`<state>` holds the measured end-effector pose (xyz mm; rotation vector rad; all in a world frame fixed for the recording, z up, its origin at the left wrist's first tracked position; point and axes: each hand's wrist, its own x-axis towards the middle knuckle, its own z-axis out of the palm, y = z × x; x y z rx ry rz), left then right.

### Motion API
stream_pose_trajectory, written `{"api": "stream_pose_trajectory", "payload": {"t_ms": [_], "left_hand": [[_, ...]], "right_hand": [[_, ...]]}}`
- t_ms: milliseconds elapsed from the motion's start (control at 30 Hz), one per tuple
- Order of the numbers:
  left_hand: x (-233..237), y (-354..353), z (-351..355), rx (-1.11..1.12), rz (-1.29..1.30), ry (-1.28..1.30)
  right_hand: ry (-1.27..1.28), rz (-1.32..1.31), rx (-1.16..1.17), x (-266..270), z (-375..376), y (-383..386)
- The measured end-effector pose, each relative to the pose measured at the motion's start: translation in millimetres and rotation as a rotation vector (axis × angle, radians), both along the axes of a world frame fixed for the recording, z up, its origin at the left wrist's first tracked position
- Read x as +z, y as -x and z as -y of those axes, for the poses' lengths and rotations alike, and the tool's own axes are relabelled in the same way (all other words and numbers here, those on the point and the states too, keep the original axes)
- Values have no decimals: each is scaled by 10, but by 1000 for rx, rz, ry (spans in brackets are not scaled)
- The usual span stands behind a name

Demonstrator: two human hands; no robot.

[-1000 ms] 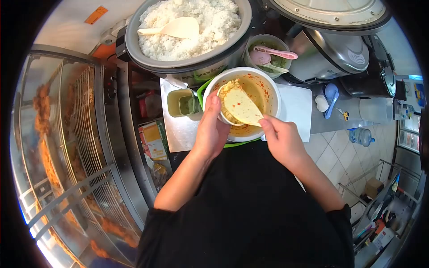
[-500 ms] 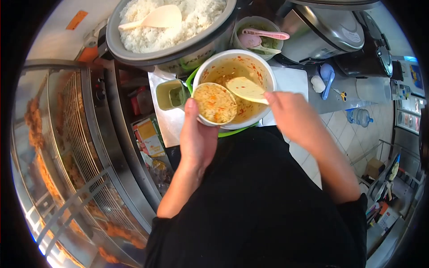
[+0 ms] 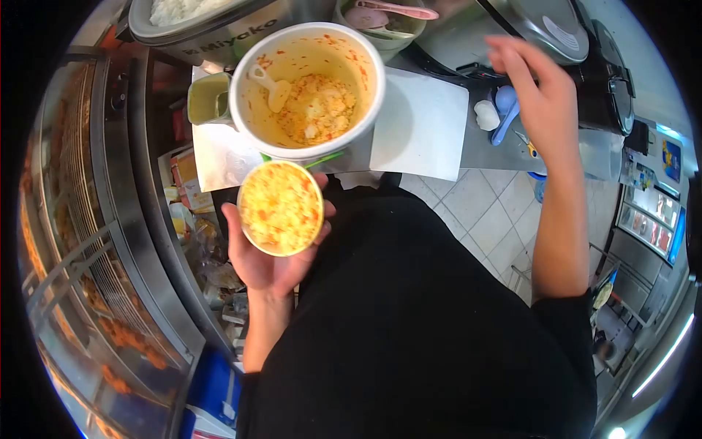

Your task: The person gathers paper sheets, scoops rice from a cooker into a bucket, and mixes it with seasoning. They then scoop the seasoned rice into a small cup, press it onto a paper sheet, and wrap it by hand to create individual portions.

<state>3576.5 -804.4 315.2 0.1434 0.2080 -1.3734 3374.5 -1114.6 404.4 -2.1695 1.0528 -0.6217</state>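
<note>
Grey metal tabletop [image 3: 482,150]: a round white pot [image 3: 307,58] stands between a grey cooker [image 3: 234,45] and the pale round cup [image 3: 281,253] of orange-yellow rice [image 3: 281,205] my left grip [image 3: 270,271] cradles; my right grip [image 3: 541,99], loosely released, hovers near a blue spoon [image 3: 504,124].

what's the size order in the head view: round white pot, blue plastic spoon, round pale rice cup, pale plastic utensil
1. Round white pot
2. Round pale rice cup
3. Blue plastic spoon and pale plastic utensil: too alike to rank
</note>
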Motion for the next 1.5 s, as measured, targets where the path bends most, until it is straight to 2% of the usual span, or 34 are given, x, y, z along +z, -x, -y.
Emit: {"api": "stream_pose_trajectory", "payload": {"t_ms": [33,100,167,233,300,367,433,467,500,567,600,633,700,767,833,867,1000,1067,1100,1167,1233,1300,1367,1433,1500], "left_hand": [[-83,177,-5,-23,-3,11],[-208,541,34,-87,-65,-131],[-368,905,271,-141,33,-257],[-554,1343,807,-2,203,-426],[-1053,1756,1384,234,595,-600],[-1610,1921,1933,416,1933,-644],[-2018,1906,2214,-153,2735,-429],[-2226,1973,2220,-120,2730,-386],[-2187,2042,2247,-114,2743,-384],[-2099,2121,2319,-278,2757,-611],[-2117,2108,2331,-367,2734,-623],[-2109,2103,2321,-372,2755,-613],[-2041,2073,2344,-261,2616,-717],[-1997,2032,2365,-261,2701,-750],[-1962,1979,2368,-434,2611,-780],[-1965,1983,2371,-340,2673,-783],[-1837,1984,2322,-260,2675,-755],[-1665,2006,2121,-9,2583,-779],[-1624,2008,1938,-3,2585,-799],[-1592,1993,1395,244,2179,-998],[-1948,1831,667,395,1958,-1249],[-2029,1535,136,368,1735,-1556],[-2110,947,-128,319,1805,-1756],[-2225,340,-121,421,1898,-1705],[-2285,-143,47,241,1946,-1930]], "right_hand": [[-63,-19,-22,-76,29,325],[-160,-42,-58,-293,14,958],[-246,-68,-103,-532,-66,1559],[-336,-102,-178,-776,-201,2053],[-390,-110,-221,-1019,-376,2519],[-348,-286,-96,-1253,-524,2958],[-346,-313,-40,-1353,-694,3230],[-335,-352,24,-1368,-760,3343],[-332,-339,23,-1352,-816,3439],[-434,-271,-41,-1363,-899,3563],[-518,-207,-130,-1407,-937,3633],[-525,-187,-137,-1463,-970,3710],[-439,-212,-130,-1544,-952,3819],[-447,-170,-142,-1593,-911,3869],[-463,-145,-149,-1609,-875,3902],[-450,-134,-150,-1620,-834,3923],[-398,-109,-153,-1664,-681,4022],[-409,-90,-146,-1725,-643,4055],[-411,-76,-148,-1762,-610,4053],[-427,-52,-135,-1845,-575,3976],[-471,-4,-86,-1955,-508,3796],[-373,-8,34,-2147,-445,3426],[-247,-12,235,-2299,-391,2924],[-111,-96,438,-2570,-367,2445],[21,-136,565,-2764,-313,2054]]}}
